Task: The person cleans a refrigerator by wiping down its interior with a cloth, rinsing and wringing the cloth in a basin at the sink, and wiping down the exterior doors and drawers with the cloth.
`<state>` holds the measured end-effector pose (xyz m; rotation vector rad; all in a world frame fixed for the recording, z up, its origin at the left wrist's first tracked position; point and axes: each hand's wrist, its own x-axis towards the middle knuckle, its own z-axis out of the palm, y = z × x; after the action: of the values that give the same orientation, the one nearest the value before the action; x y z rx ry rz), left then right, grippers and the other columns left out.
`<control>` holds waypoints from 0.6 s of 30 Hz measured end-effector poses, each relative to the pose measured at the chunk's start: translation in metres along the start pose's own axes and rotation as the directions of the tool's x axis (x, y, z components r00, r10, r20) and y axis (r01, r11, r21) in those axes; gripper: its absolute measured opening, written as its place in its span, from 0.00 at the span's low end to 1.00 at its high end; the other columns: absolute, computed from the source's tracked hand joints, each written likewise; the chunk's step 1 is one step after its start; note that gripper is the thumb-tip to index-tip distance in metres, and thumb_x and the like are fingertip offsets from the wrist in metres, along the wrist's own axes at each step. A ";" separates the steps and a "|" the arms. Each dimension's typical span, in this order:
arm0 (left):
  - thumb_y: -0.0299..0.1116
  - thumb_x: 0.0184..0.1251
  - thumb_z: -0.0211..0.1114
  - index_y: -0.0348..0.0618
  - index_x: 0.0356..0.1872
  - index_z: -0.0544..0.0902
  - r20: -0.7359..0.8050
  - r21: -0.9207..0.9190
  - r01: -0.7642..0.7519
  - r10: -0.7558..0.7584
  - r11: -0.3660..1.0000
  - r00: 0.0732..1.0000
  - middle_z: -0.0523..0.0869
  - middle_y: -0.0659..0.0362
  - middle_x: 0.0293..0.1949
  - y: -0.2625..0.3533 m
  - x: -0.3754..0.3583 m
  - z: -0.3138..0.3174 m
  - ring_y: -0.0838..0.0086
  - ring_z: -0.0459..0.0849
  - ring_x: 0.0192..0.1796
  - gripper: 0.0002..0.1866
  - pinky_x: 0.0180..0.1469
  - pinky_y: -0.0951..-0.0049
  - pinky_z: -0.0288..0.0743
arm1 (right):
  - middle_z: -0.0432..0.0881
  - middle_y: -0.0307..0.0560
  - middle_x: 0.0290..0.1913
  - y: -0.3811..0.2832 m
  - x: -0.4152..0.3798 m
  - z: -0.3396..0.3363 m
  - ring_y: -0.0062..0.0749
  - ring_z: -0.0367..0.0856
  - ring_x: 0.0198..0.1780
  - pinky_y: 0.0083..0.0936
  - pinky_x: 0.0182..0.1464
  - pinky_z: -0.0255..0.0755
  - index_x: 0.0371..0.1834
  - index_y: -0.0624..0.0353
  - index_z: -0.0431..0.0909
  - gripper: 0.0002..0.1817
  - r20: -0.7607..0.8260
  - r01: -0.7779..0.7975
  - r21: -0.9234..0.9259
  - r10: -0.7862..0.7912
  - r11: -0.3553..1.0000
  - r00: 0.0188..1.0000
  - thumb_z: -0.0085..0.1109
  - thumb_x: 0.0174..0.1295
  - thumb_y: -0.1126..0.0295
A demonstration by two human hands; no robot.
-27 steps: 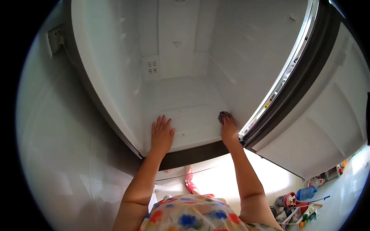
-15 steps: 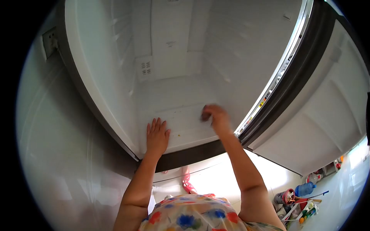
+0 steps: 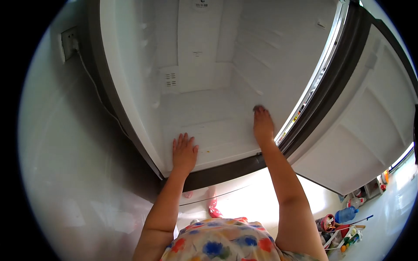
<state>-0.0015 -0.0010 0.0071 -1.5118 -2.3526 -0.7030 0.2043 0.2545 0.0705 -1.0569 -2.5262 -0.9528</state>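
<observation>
My left hand (image 3: 184,155) lies flat with spread fingers on the white floor of the fridge compartment (image 3: 204,124), near its front left. My right hand (image 3: 264,126) is at the right side of the compartment, its fingers bent over a small dark pad (image 3: 257,108) at the foot of the right wall. Most of that pad is hidden under the fingers, so its exact kind does not show. A tiny yellow crumb (image 3: 208,152) rests on the compartment floor, right of my left hand.
The fridge door (image 3: 348,117) stands open on the right. A plugged-in cord (image 3: 98,93) runs down the wall at left. On the room floor at right are a blue water bottle (image 3: 346,214), a pink bucket (image 3: 325,222) and assorted items.
My right hand has moved right with the dark pad, from over the compartment floor to the right wall. My left hand stays flat on the floor. The view has shifted slightly.
</observation>
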 end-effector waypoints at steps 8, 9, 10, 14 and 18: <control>0.42 0.69 0.51 0.43 0.58 0.73 -0.019 -0.014 -0.016 0.016 1.000 1.000 0.69 0.47 0.65 -0.002 0.000 0.002 0.55 0.61 0.70 0.21 0.72 0.50 0.46 | 0.76 0.50 0.56 -0.029 -0.016 0.040 0.48 0.70 0.61 0.41 0.68 0.56 0.51 0.68 0.75 0.17 0.240 -0.303 0.830 0.191 0.468 0.952 0.44 0.62 0.71; 0.42 0.69 0.51 0.43 0.58 0.73 -0.019 -0.012 -0.016 0.016 1.000 1.000 0.68 0.47 0.65 -0.002 0.000 0.002 0.55 0.61 0.70 0.21 0.72 0.50 0.46 | 0.75 0.52 0.57 -0.026 -0.017 0.039 0.49 0.69 0.62 0.41 0.68 0.55 0.53 0.69 0.74 0.18 0.239 -0.304 0.876 0.213 0.374 0.948 0.45 0.62 0.72; 0.42 0.69 0.52 0.42 0.58 0.73 -0.020 -0.010 -0.015 0.015 1.000 1.000 0.68 0.47 0.65 -0.002 0.000 0.002 0.55 0.61 0.70 0.21 0.72 0.50 0.47 | 0.74 0.54 0.58 -0.026 -0.016 0.040 0.50 0.68 0.63 0.42 0.69 0.55 0.54 0.70 0.73 0.19 0.239 -0.299 0.913 0.233 0.276 0.943 0.46 0.61 0.72; 0.42 0.69 0.52 0.42 0.59 0.72 -0.026 -0.006 -0.025 0.025 1.000 0.999 0.68 0.46 0.65 -0.001 0.002 0.003 0.54 0.61 0.70 0.22 0.72 0.51 0.47 | 0.67 0.61 0.64 -0.047 -0.030 0.073 0.52 0.62 0.67 0.41 0.71 0.52 0.60 0.71 0.68 0.24 0.062 -0.127 0.638 0.113 0.760 0.992 0.48 0.60 0.72; 0.42 0.69 0.52 0.42 0.59 0.72 -0.008 -0.005 -0.022 0.022 1.000 1.000 0.67 0.46 0.66 -0.001 0.004 0.001 0.54 0.60 0.70 0.22 0.72 0.51 0.47 | 0.66 0.66 0.63 -0.048 -0.016 0.071 0.57 0.61 0.66 0.43 0.70 0.53 0.60 0.73 0.67 0.23 0.098 -0.118 0.663 0.070 0.740 0.993 0.46 0.61 0.72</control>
<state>-0.0037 0.0027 0.0076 -1.5316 -2.3267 -0.7096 0.1837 0.2666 -0.0129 -0.9591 -2.5003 0.0639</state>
